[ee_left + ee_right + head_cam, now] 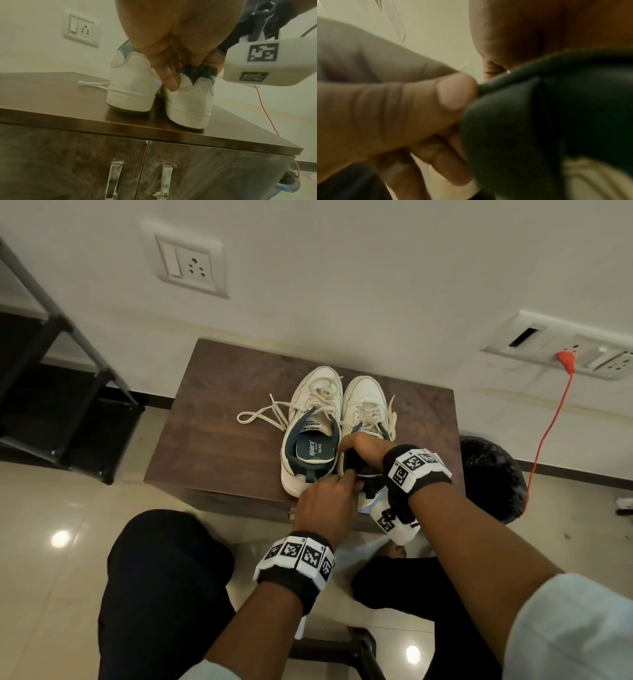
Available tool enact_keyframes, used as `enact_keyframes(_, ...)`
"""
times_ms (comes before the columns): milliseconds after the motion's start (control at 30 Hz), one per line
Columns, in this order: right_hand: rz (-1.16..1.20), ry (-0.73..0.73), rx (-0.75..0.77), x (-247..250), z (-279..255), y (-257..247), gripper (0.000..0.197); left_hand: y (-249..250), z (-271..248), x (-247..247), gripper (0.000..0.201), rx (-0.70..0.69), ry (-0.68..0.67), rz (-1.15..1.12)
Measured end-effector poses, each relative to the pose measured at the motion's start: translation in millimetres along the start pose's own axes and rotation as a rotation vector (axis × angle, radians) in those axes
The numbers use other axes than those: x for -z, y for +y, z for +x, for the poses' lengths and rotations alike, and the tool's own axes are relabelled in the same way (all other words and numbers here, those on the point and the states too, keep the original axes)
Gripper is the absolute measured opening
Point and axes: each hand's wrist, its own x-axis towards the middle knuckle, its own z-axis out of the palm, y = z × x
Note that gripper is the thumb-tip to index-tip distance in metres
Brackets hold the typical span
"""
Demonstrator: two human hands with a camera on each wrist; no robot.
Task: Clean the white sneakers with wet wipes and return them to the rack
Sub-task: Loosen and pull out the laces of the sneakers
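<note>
Two white sneakers stand side by side on a brown cabinet point(212, 440), toes toward the wall. The left sneaker point(310, 433) point(130, 92) shows its blue insole and has loose laces. At the opening of the right sneaker point(364, 402) point(188, 105) sits a dark cloth point(359, 465) point(539, 121), perhaps a sock. My right hand point(346, 446) curls over the cloth from above. From the near side, at the heel collar, my left hand point(349, 477) point(171, 78) pinches the cloth with thumb and fingers. No wet wipes are in view.
A black shoe rack point(68, 405) stands on the floor to the left. A black lined bin point(493, 477) sits right of the cabinet, and an orange cable point(548, 433) runs down from a wall socket. The cabinet has two metal door handles point(116, 175). My knees are below its front edge.
</note>
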Motion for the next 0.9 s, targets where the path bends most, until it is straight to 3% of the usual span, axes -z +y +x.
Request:
enact_keyframes(133,-0.079,0.002,0.028,1,2,-3,0.011,1,0,1,0.021,0.019,0.004,0.008)
enact_keyframes(300,-0.474,-0.022,0.162,11,-9,-2,0.006,3,0,3,0.012,0.014,0.0,0.07)
enact_keyframes(400,-0.675,-0.071,0.256,21,-20,5,0.015,4,0,2,0.007,0.016,0.02,0.088)
enact_keyframes(567,-0.925,0.075,0.405,26,-30,20,0.017,6,0,3,0.026,0.032,-0.019,0.035)
enact_keyframes(700,-0.909,0.249,0.355,32,-32,26,0.023,7,0,3,0.029,0.037,-0.036,0.037)
enact_keyframes(800,-0.714,0.293,0.229,32,-24,33,0.031,7,0,3,0.029,0.052,-0.055,0.05)
enact_keyframes(900,-0.7,0.342,0.18,26,-17,37,0.029,7,0,4,0.029,0.055,-0.065,0.048)
